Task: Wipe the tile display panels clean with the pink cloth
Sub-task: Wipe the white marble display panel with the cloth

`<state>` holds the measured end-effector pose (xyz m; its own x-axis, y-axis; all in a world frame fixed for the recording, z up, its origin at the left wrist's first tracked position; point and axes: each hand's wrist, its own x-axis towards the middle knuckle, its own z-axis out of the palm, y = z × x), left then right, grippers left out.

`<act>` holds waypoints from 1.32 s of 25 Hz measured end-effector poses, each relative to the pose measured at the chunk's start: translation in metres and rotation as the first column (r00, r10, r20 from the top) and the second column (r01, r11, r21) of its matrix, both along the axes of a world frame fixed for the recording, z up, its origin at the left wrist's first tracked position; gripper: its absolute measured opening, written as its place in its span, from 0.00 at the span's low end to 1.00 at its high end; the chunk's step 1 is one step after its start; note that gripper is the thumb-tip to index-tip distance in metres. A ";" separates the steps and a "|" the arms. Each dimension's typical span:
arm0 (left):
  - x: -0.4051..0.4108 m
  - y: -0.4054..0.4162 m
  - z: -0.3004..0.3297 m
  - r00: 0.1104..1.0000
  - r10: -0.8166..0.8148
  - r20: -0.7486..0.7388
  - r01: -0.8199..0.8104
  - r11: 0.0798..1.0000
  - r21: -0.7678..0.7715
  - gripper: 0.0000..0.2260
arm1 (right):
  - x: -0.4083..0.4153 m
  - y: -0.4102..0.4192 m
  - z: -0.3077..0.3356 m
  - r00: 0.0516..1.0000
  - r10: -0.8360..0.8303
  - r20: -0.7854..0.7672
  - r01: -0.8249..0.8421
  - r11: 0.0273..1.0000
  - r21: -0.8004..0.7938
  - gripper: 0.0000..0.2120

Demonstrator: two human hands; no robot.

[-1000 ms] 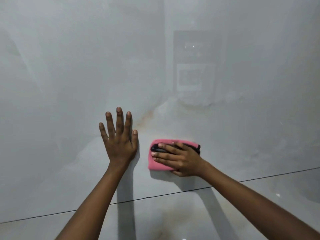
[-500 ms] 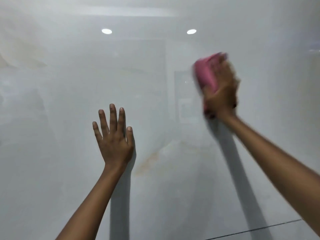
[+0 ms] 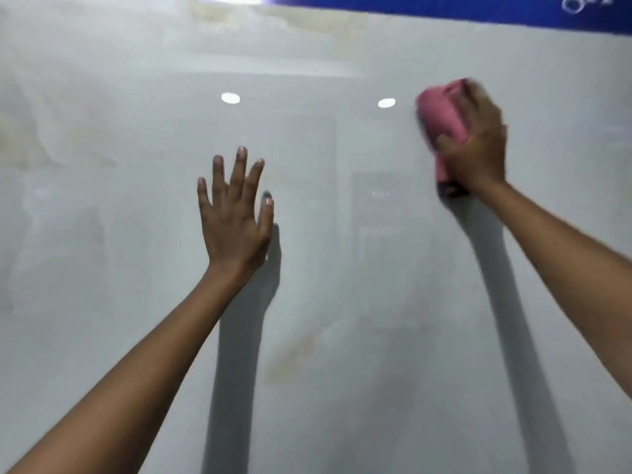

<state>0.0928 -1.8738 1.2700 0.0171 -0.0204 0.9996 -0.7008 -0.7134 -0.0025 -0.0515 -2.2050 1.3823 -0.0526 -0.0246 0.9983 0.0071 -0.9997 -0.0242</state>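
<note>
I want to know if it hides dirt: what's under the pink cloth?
The pink cloth lies against the glossy tile panel, gripped by the right hand. The patch of tile beneath it is covered, so any dirt there cannot be seen.
</note>
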 end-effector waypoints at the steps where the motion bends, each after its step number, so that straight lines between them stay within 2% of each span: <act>1: 0.004 0.000 0.011 0.999 0.028 -0.037 -0.028 0.999 -0.018 0.25 | -0.012 -0.011 0.024 0.999 -0.005 0.035 -0.002 0.979 0.205 0.36; 2: 0.011 -0.001 0.017 0.997 0.055 -0.062 -0.058 0.998 -0.033 0.25 | -0.020 -0.016 0.043 0.998 -0.012 0.066 -0.013 0.934 0.356 0.35; 3: 0.017 -0.003 0.015 0.994 0.090 -0.066 -0.093 0.995 -0.037 0.26 | -0.021 -0.013 0.050 0.997 -0.032 0.074 -0.003 0.902 0.433 0.35; 4: 0.020 -0.005 0.011 0.991 0.117 -0.060 -0.119 0.993 -0.029 0.26 | -0.017 0.000 0.047 0.997 -0.043 0.063 0.011 0.898 0.441 0.35; 5: 0.020 -0.005 0.008 0.990 0.127 -0.052 -0.128 0.992 -0.016 0.26 | -0.006 0.021 0.033 0.998 -0.036 0.060 0.011 0.926 0.379 0.35; 7: 0.020 -0.005 0.009 0.992 0.122 -0.042 -0.122 0.992 -0.007 0.26 | 0.031 0.076 -0.029 0.997 0.072 -0.015 -0.071 0.994 0.078 0.33; 8: 0.017 -0.004 0.011 0.992 0.112 -0.050 -0.112 0.994 -0.008 0.26 | 0.045 0.104 -0.069 0.991 0.057 -0.123 -0.081 0.975 -0.205 0.33; 9: 0.016 -0.003 0.011 0.993 0.104 -0.060 -0.105 0.994 -0.011 0.26 | 0.052 0.125 -0.104 0.971 -0.064 -0.231 -0.062 0.863 -0.501 0.33; 10: 0.015 -0.002 0.011 0.994 0.091 -0.063 -0.092 0.996 -0.018 0.26 | 0.054 0.132 -0.121 0.937 -0.200 -0.286 -0.065 0.705 -0.707 0.34; 11: 0.015 -0.002 0.014 0.996 0.063 -0.063 -0.065 0.998 -0.026 0.25 | 0.054 0.125 -0.113 0.917 -0.276 -0.289 -0.084 0.572 -0.816 0.34; 12: 0.014 -0.002 0.020 0.998 0.034 -0.051 -0.035 0.999 -0.028 0.25 | 0.050 0.110 -0.089 0.920 -0.284 -0.269 -0.075 0.548 -0.833 0.34; 13: 0.011 -0.004 0.030 1.000 0.017 -0.021 -0.018 1.000 -0.023 0.25 | 0.047 0.094 -0.058 0.939 -0.240 -0.245 -0.043 0.626 -0.779 0.34; 14: 0.008 -0.007 0.048 1.000 0.013 0.014 -0.012 1.000 -0.021 0.25 | 0.041 0.076 -0.024 0.964 -0.178 -0.198 0.003 0.751 -0.661 0.35; 15: 0.006 -0.013 0.067 1.000 0.004 0.026 -0.003 1.000 -0.027 0.25 | 0.033 0.056 0.011 0.984 -0.126 -0.124 0.051 0.875 -0.481 0.37; 16: 0.003 -0.019 0.086 1.000 -0.005 0.009 0.006 0.999 -0.041 0.26 | 0.019 0.036 0.042 0.986 -0.138 -0.090 0.109 0.958 -0.266 0.37; 17: 0.002 -0.026 0.099 1.000 0.005 -0.019 -0.006 0.999 -0.051 0.27 | 0.004 0.015 0.068 0.981 -0.167 -0.098 0.163 0.985 -0.052 0.36; 19: 0.007 -0.039 0.106 0.996 0.079 -0.026 -0.081 0.996 -0.050 0.30 | -0.017 -0.009 0.096 0.990 -0.138 -0.030 0.140 0.934 0.328 0.31; 20: 0.010 -0.042 0.103 0.993 0.115 -0.016 -0.116 0.992 -0.054 0.30 | -0.021 -0.006 0.102 0.994 -0.106 0.032 0.079 0.881 0.466 0.29; 21: 0.013 -0.043 0.100 0.990 0.138 -0.012 -0.138 0.989 -0.058 0.30 | -0.016 0.013 0.104 0.993 -0.068 0.095 0.006 0.843 0.538 0.26; 22: 0.016 -0.043 0.097 0.989 0.146 -0.009 -0.146 0.987 -0.061 0.30 | -0.003 0.044 0.101 0.989 -0.022 0.148 -0.060 0.847 0.529 0.22; 23: 0.017 -0.043 0.097 0.990 0.144 -0.004 -0.144 0.987 -0.072 0.30 | 0.016 0.084 0.097 0.991 0.016 0.135 -0.069 0.914 0.399 0.18; 24: 0.017 -0.042 0.097 0.989 0.146 0.001 -0.145 0.986 -0.085 0.31 | 0.041 0.124 0.088 0.998 0.006 0.057 -0.014 0.989 0.146 0.21; 25: 0.017 -0.041 0.098 0.987 0.159 0.006 -0.158 0.983 -0.091 0.31 | 0.062 0.164 0.076 0.995 -0.073 -0.061 0.064 0.988 -0.144 0.27; 26: 0.016 -0.041 0.099 0.985 0.174 0.009 -0.173 0.981 -0.085 0.32 | 0.075 0.187 0.076 0.976 -0.165 -0.143 0.110 0.938 -0.328 0.33; 27: 0.015 -0.041 0.099 0.983 0.181 0.001 -0.181 0.981 -0.070 0.32 | 0.075 0.192 0.090 0.955 -0.232 -0.185 0.135 0.896 -0.424 0.35; 28: 0.014 -0.041 0.098 0.984 0.180 -0.014 -0.180 0.982 -0.055 0.32 | 0.067 0.177 0.110 0.949 -0.247 -0.194 0.151 0.901 -0.406 0.34; 29: 0.013 -0.040 0.097 0.985 0.172 -0.033 -0.173 0.984 -0.046 0.33 | 0.058 0.151 0.127 0.961 -0.220 -0.168 0.161 0.937 -0.309 0.32; 31: 0.010 -0.039 0.095 0.984 0.166 -0.061 -0.168 0.985 -0.036 0.33 | 0.028 0.071 0.148 0.991 -0.117 -0.059 0.118 0.993 0.009 0.26; 33: 0.007 -0.040 0.096 0.984 0.158 -0.078 -0.161 0.986 -0.036 0.33 | -0.006 -0.015 0.149 0.987 -0.160 -0.011 0.158 0.960 0.229 0.26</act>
<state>0.0996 -1.9138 1.3663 0.0913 0.0307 0.9954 -0.5750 -0.8145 0.0779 -0.0577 -2.2201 1.5315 -0.0817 -0.2429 0.9666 -0.1506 -0.9557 -0.2529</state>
